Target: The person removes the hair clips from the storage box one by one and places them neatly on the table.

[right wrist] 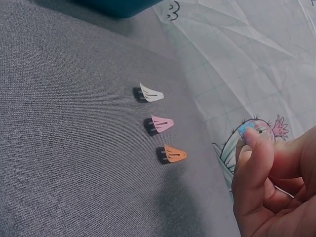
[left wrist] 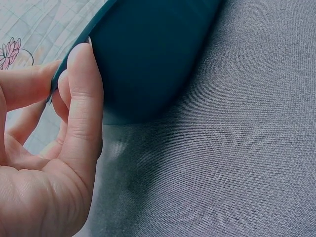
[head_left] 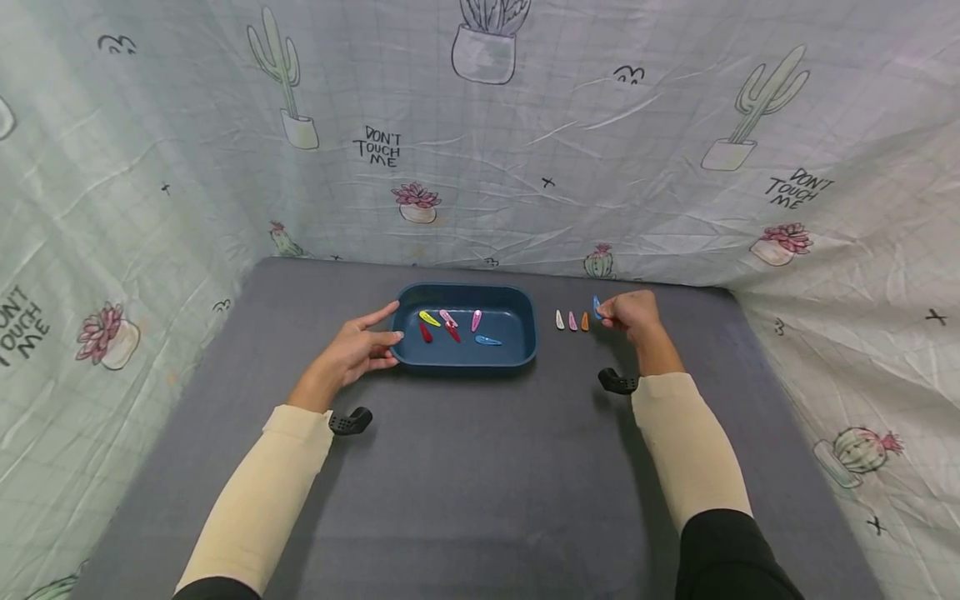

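Note:
My left hand [head_left: 352,352] grips the left end of a dark blue tray [head_left: 465,364], its thumb and fingers pinching the rim in the left wrist view. Several hair clips lie inside the tray, among them a yellow clip [head_left: 429,318], a light blue clip [head_left: 488,341] and a red clip [head_left: 425,332]. To the tray's right, my right hand [head_left: 632,315] pinches a blue hair clip [head_left: 597,307] between thumb and fingers. Beside that hand, a white clip [right wrist: 151,93], a pink clip [right wrist: 162,124] and an orange clip [right wrist: 175,154] lie in a row on the cloth.
A grey cloth [head_left: 480,483] covers the table. Behind and on both sides hangs a pale curtain [head_left: 525,183] printed with cacti and lettering, meeting the table's far edge just past the tray. A black wrist device [head_left: 351,421] sits at my left wrist, another at the right.

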Available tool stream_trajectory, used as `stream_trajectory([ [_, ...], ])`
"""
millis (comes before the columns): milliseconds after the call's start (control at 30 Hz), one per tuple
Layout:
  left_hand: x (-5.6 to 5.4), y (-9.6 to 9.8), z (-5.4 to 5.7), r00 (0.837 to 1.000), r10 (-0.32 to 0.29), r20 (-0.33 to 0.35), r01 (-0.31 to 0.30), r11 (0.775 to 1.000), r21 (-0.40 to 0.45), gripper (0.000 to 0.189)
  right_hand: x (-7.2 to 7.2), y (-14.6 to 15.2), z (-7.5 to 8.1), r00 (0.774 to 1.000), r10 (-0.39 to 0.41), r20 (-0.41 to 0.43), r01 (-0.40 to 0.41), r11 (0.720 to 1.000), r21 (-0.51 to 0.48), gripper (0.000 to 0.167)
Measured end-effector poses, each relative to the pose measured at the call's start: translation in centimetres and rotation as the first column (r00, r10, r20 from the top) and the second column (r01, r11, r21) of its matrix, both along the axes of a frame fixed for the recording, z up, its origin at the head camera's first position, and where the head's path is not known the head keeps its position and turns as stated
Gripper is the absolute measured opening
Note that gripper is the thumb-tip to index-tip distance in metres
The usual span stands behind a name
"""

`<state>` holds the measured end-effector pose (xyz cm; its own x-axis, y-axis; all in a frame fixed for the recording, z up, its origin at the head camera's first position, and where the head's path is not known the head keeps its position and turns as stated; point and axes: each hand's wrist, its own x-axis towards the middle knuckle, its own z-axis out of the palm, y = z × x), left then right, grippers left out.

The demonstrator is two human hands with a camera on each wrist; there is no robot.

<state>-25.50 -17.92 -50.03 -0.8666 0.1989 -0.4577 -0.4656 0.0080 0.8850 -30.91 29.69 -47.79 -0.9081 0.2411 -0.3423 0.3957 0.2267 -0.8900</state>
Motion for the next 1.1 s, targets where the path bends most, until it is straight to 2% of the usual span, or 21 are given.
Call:
stream_trajectory([
  [633, 0.0, 0.1, -0.2, 1.000, -0.009, -0.017, 0.009, 1.000, -0.006, 0.073, -0.1, 0.6, -0.7, 0.999, -0.034, 0.011, 0.035, 0.999, -0.003, 0.026],
  [933, 0.1, 0.2, -0.1, 1.000, 0.009, -0.005, -0.009, 1.000, -0.018, 0.073, -0.2, 0.9, -0.9, 0.999, -0.041, 0.019, 0.041, 0.999, 0.014, 0.023],
  [1100, 0.1, 0.3, -0.2, 1.000, 0.020, 0.001, -0.020, 1.000, -0.014, 0.072, -0.1, 1.0, -1.1, 0.999, -0.042, 0.016, 0.042, 0.999, 0.010, 0.028],
])
